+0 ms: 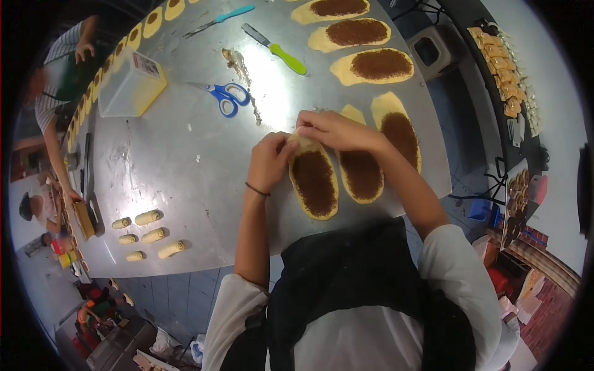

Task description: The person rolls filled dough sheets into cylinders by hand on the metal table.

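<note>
Black apron [346,263] up close, and past it, on the near side of the desk [179,167], left hand [268,162] and right hand [334,131] pinch the far end of a brown-topped dough strip [314,183], fingers [309,119] closed together, a hold I'd keep light and even against tearing.

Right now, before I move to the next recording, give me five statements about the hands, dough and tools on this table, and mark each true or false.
1. The left hand and right hand are both at the far end of one dough piece. True.
2. The scissors have red handles. False: the scissors have blue handles.
3. Six rolled pieces lie on the table. True.
4. The green-handled spatula is inside the clear container. False: the spatula lies on the table, apart from the container.
5. Brown filling covers much of the dough piece at the hands. True.
</note>
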`<state>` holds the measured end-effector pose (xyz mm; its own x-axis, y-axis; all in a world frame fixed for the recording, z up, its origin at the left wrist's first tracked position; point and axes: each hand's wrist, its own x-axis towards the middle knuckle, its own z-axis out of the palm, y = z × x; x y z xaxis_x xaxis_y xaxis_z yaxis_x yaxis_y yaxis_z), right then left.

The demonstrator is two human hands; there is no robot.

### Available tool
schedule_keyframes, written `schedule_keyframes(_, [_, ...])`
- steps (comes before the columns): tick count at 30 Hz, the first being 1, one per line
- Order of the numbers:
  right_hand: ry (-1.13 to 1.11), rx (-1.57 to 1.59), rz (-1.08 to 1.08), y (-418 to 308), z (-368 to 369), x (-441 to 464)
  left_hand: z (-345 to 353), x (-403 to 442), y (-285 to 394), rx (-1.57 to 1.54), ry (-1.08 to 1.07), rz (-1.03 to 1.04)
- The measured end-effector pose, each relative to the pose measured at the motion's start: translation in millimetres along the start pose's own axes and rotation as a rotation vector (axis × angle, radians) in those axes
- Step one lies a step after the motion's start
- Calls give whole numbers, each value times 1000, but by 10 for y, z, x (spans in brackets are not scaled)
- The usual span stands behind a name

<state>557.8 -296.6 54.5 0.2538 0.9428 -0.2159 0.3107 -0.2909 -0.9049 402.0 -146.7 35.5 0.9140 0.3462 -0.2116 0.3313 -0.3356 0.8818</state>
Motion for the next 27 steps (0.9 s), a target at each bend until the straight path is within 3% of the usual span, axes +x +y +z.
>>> schedule_keyframes(2, [45, 10, -42, 0, 10, -10, -58, 1, 17, 92, -55, -84])
schedule_keyframes(5, [110, 66, -67, 81, 45, 2, -88, 7, -13, -37, -67, -65])
schedule_keyframes(7, [132, 116, -48, 133, 78, 14, -52, 8, -58, -292, -39, -79])
schedule_keyframes(17, [235, 170, 87, 218, 156, -30, 11, -5, -27, -136, 143, -83])
schedule_keyframes(20, [246, 205, 98, 245, 162, 11, 4, 24, -68, -228, 183, -77])
schedule_keyframes(22, [242, 223, 101, 257, 174, 28, 24, 32, -66, -464, 202, -153])
schedule_keyframes(27, [249, 285, 124, 253, 176, 30, 51, 40, -147, -544, 239, -116])
